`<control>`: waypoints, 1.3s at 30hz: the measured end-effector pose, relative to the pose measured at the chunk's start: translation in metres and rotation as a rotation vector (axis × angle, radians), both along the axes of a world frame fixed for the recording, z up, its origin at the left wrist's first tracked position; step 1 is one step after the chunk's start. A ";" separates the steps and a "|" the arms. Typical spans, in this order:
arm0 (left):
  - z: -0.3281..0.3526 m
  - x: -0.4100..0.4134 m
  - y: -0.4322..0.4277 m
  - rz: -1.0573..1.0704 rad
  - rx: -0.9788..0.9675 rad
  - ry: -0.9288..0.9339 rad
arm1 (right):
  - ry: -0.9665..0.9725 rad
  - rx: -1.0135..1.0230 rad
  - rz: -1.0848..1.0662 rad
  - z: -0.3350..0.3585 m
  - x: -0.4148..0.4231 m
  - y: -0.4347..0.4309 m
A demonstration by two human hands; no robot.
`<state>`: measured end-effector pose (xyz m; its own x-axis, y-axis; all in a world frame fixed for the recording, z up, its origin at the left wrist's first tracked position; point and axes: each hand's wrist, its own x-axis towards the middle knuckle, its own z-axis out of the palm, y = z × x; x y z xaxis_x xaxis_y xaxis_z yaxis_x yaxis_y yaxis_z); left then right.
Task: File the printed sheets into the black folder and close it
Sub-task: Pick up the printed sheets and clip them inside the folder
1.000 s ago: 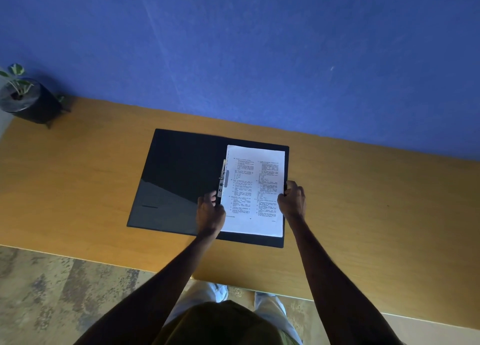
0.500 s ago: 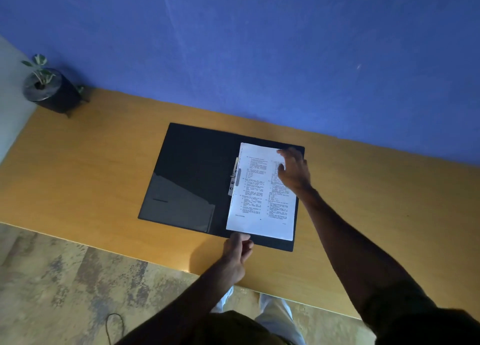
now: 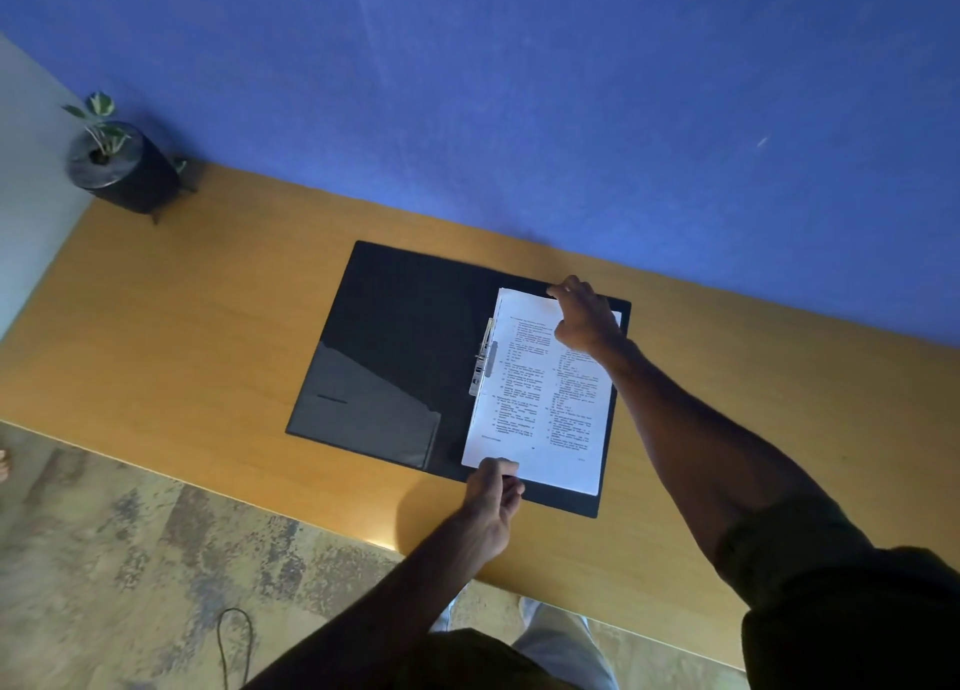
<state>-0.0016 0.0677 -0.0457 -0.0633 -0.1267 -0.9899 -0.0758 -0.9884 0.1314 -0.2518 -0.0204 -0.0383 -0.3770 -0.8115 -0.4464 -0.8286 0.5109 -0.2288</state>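
Note:
The black folder lies open on the wooden desk. Its left flap has a glossy pocket, and a metal clip runs along the spine. The printed sheets lie on the right half, their left edge at the clip. My left hand pinches the near left corner of the sheets. My right hand reaches over the far edge, fingers resting on the top of the sheets near the folder's far rim.
A small potted plant in a dark pot stands at the desk's far left corner against the blue wall. Patterned floor shows beyond the desk's near edge, with a thin cable lying on it.
My left hand moved from the clip down to the sheets' near left corner. My right hand went from the right side up to the far edge. The view shifted.

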 end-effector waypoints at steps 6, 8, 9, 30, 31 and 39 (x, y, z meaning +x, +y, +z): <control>0.001 -0.001 -0.005 0.027 -0.004 0.008 | -0.019 -0.054 -0.017 -0.004 0.003 0.002; 0.001 0.000 -0.005 0.027 -0.005 0.010 | -0.019 -0.064 -0.024 -0.004 0.003 0.003; 0.000 0.000 -0.005 0.026 -0.005 0.013 | -0.021 -0.068 -0.027 -0.005 0.003 0.003; 0.000 0.024 -0.010 -0.095 -0.048 0.030 | -0.089 -0.188 -0.276 -0.001 0.010 0.016; 0.000 0.027 -0.011 -0.161 -0.073 -0.015 | -0.115 -0.270 -0.414 0.000 0.012 0.024; -0.016 0.042 -0.053 -0.632 -0.936 -0.395 | -0.195 -0.405 -1.111 -0.006 0.055 0.114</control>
<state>0.0400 0.0149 -0.0616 -0.0863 -0.8648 -0.4946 -0.7111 -0.2942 0.6386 -0.1969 0.0935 -0.0447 -0.9151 -0.1800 -0.3607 0.0860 0.7870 -0.6109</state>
